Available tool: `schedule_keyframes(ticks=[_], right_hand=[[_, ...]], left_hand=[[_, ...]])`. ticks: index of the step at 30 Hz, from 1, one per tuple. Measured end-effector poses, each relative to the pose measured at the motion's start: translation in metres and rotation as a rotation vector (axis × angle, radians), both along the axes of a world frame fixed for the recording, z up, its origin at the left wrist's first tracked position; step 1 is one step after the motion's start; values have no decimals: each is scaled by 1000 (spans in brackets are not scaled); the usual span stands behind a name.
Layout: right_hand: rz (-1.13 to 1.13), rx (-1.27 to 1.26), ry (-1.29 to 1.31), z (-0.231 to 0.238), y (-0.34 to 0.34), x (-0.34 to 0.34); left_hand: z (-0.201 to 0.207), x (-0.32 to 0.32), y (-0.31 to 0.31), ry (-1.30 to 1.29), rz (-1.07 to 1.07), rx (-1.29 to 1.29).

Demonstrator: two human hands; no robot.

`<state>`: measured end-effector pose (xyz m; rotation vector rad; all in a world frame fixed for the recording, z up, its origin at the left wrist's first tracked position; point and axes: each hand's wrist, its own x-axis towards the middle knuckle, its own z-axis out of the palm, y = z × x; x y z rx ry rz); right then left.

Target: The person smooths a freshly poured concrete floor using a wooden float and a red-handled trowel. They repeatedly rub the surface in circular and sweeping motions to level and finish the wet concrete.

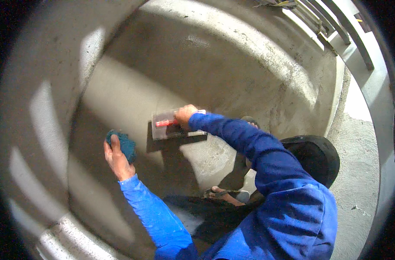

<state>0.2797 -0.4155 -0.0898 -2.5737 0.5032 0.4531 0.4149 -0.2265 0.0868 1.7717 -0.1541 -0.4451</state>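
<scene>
My near left hand (pixel 116 159) has its grip closed on a blue sponge (pixel 124 144) pressed to the wet cement wall (pixel 119 99), while farther right my right hand (pixel 185 116) grips the red-handled plastering trowel (pixel 171 125) flat against it.

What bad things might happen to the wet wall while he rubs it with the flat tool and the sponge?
The trowel in the right hand might tilt, so its edge could scratch the smooth plaster. The blue sponge under the left hand might smear it.
</scene>
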Motion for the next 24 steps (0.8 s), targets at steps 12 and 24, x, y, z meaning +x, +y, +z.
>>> schedule_keyframes(ticks=[12,24], right_hand=[[-53,-100,19,-52,-131,-4],[30,6,151,-6,-20,-44]], left_hand=[[1,12,42,0,48,124],[9,2,12,-42,5,-48]])
